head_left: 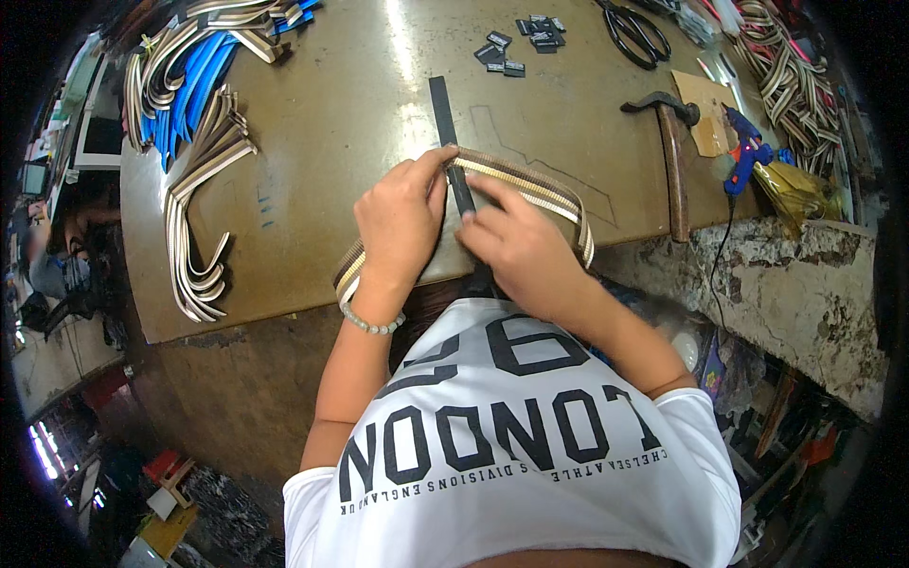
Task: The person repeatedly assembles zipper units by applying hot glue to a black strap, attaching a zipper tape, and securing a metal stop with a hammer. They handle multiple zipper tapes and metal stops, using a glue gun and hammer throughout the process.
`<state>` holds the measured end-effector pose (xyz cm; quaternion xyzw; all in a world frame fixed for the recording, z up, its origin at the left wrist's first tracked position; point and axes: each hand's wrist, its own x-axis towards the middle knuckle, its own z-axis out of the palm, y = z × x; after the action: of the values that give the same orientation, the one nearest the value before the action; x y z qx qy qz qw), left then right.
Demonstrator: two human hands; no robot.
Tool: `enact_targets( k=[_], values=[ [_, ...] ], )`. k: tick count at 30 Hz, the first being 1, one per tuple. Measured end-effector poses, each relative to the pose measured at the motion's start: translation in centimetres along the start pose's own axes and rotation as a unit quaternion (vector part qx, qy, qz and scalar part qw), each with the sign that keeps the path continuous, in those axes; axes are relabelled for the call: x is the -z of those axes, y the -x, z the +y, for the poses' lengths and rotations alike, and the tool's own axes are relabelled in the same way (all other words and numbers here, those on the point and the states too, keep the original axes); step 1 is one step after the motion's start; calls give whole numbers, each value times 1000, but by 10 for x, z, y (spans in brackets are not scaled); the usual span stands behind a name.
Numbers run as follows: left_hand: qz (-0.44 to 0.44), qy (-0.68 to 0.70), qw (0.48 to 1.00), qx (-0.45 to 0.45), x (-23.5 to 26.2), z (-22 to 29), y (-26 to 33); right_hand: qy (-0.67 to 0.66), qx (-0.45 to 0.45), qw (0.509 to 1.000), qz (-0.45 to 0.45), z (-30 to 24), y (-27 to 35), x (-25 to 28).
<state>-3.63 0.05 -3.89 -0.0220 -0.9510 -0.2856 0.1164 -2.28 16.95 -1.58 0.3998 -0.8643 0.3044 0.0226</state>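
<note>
At the far left of the table (312, 142), a bundle of striped straps (163, 85) lies against blue strips (204, 80); nearer, a second striped bundle (180, 222) lies along the left side, its near ends curled. To the right of these, the left hand (393, 222), with a beaded bracelet (372, 327) at its wrist, has its thumb and forefinger closed on a striped strap (521, 183) where this meets a flat black strip (443, 114). The strap is at the near middle of the table, one part showing left of the left wrist, the other bending round right of the black strip, which points away from the person. The right hand (521, 246) is just right of the strip, forefinger extended to the strap beside it, remaining fingers curled; whether they grip anything cannot be told. Small black tags (544, 40) lie in groups at the far middle. Further right are black-handled scissors (615, 19) at the far side, a hammer (672, 161) with its head far and handle near, a piece of cardboard (703, 99), a blue glue gun (748, 156), a heap of striped straps (786, 85) and, nearer, gold-coloured wrapping (805, 194).
</note>
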Motion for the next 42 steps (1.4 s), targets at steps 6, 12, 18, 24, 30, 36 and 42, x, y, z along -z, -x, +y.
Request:
enact_targets(
  k=[6,12,18,24,30,36,42],
  values=[
    [16,0,1000,-19,1,1,0,-289,-83,940,-164,8,48,55],
    [53,-19,998,2,-3,2,1,74,-459,637,615,170,147,140],
    [50,9,999,11,-2,-2,0,9,-396,791,467,206,123,163],
    [57,72,994,54,-2,-3,1,-191,-262,931,169,69,10,117],
    [74,99,991,51,-2,-5,1,-94,-140,985,27,61,-31,68],
    [61,102,991,62,-1,-4,1,-66,-149,987,1,57,-33,72],
    [72,103,990,58,-1,-4,0,-80,-167,981,-54,43,-11,77]
  ],
)
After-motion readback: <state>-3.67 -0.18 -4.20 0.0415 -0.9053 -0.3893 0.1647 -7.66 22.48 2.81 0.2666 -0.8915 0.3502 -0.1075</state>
